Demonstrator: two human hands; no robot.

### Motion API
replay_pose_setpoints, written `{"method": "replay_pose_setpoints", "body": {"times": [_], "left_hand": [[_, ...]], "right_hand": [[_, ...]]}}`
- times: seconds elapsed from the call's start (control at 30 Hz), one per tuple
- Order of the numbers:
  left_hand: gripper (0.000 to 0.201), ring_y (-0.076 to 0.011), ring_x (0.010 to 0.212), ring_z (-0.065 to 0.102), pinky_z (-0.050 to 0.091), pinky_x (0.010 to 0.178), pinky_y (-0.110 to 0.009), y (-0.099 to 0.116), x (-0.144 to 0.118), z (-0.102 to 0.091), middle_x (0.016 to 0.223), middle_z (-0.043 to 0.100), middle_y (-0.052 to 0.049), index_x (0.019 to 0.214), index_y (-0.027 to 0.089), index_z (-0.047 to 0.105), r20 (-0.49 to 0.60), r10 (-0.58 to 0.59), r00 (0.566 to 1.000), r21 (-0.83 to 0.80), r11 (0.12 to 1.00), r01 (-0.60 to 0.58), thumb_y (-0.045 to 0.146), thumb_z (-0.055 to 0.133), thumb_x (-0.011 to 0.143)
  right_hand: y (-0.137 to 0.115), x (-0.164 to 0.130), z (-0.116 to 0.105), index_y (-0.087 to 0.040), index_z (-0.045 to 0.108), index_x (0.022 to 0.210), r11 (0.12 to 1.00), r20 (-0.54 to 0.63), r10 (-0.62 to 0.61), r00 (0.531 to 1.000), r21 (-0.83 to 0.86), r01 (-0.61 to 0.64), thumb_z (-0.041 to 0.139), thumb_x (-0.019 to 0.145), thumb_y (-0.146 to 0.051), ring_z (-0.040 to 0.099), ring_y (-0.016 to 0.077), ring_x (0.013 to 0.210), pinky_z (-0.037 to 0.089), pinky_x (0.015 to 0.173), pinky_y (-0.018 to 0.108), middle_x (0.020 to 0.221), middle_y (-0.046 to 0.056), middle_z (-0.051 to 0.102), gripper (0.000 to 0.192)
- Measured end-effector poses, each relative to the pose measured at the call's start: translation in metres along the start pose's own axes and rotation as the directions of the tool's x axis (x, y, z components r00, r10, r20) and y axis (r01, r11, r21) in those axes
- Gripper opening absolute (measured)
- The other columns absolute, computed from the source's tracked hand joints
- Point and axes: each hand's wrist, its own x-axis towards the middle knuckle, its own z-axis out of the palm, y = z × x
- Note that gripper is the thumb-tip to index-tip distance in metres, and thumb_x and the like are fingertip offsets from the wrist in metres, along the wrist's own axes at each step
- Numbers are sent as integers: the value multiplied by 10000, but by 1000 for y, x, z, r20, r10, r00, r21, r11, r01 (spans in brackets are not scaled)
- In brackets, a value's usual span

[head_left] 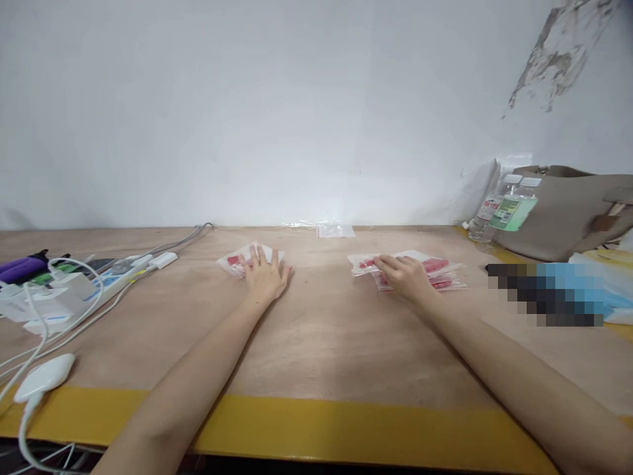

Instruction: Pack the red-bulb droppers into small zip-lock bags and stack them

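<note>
My left hand (264, 274) lies with its fingers spread over a small clear plastic bag (226, 264) that has something red in it. To the right, my right hand (405, 274) has its fingers pinched together on the upper bag of a small pile of clear plastic bags (435, 265). Red contents show through these bags, but I cannot make out what they are. The palm of my right hand covers part of the pile. Against the wall, between the two hands, lies a flat, clear zip bag (336, 231) with a red line at its edge.
On the left stand a power strip (121, 277), white chargers (54, 303) and cables, with a purple object (22, 267) behind. A white charging puck (47, 377) sits near the yellow front edge (316, 429). Bottles (512, 204), a grey handbag (573, 218) and a blue-and-white bag (613, 290) are right.
</note>
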Motion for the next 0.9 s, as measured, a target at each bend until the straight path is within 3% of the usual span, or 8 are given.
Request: {"method": "replay_pose_setpoints", "body": {"times": [0.1,0.2,0.33,0.47,0.5,0.6,0.73,0.9], "left_hand": [[538,-472,1196,219,15,926,-660,-10,0,5,1174,434,-306,1072,-9,534,41,-80,996,23,997,80,451,487,796],[488,-433,1110,362,-10,932,-645,-11,1,6,1021,531,-279,931,21,604,90,-80,993,25,997,78,467,441,814],[459,-358,1054,440,32,956,-611,7,-1,2,982,567,-204,929,98,616,158,11,987,-43,999,-5,481,378,843],[433,-236,1009,512,313,942,-423,39,-12,1,1080,562,-84,1174,225,486,227,220,949,-237,957,-165,494,364,857],[442,-210,1034,504,358,921,-359,47,-15,2,1140,534,-70,1216,234,440,217,294,931,-305,926,-221,483,383,855],[476,-231,1096,469,401,893,-354,61,-23,7,1231,464,-125,1222,152,426,96,495,864,-563,743,-363,430,456,837],[318,-207,972,544,445,827,-338,59,-20,9,1112,538,-105,1064,153,528,19,588,809,-686,596,-417,341,526,807],[279,-171,805,585,480,692,-291,48,-13,6,1042,580,-72,948,162,537,21,630,776,-730,541,-418,342,603,745]], "right_hand": [[13,-17,-10,-170,637,911,992,172,114,978,-64,-105,435,758,-133,538,205,791,301,720,333,936,86,636,257],[9,-24,-24,-159,646,790,979,288,193,938,-120,-164,486,687,-147,517,261,849,256,786,432,853,115,630,191],[-14,-12,-39,-175,638,870,992,171,127,977,-9,-127,488,685,-137,480,250,941,159,895,479,958,103,610,241],[-42,8,-34,-216,638,882,963,94,-59,994,267,31,439,787,-201,493,190,915,196,902,404,920,55,617,221],[-47,11,-30,-219,632,902,945,89,-89,992,322,56,446,793,-224,495,187,915,222,883,387,922,52,615,216],[-55,18,-12,-218,597,1005,910,62,-118,991,407,83,499,771,-256,494,195,943,267,842,363,992,63,595,256],[-51,19,5,-196,548,1098,914,20,-94,995,398,78,497,761,-181,512,190,944,292,838,358,1039,80,575,341],[-40,7,10,-199,575,1062,859,-53,-107,993,497,119,493,767,-171,540,170,875,347,842,369,984,70,582,308]]}}
